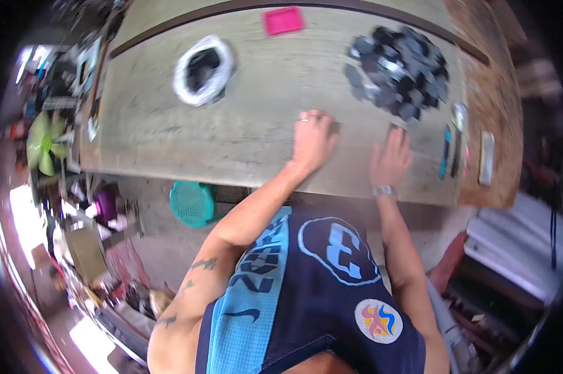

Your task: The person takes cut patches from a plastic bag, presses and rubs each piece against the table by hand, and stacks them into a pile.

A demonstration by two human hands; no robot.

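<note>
My left hand (315, 138) rests on the worktable near its front edge, fingers curled under, with a ring on one finger. Whatever those fingers hold, if anything, is hidden; a small dark patch shows beside the thumb side. To the right, my right hand (391, 161) lies with its fingers stretched forward on the tabletop, a watch or bracelet at the wrist. Its fingertips are just short of a pile of flat dark pieces (412, 71), and a small dark bit shows at one fingertip. A white bag (226, 78), its rim rolled open, has dark pieces inside.
A pink tray (284, 21) sits near a dark strip (231, 7) across the table (144, 118). At the right lie a blue pen-like tool (445, 153) and a whitish bar (486, 158). A green stool (193, 204) and a green fan (44, 144) stand at left.
</note>
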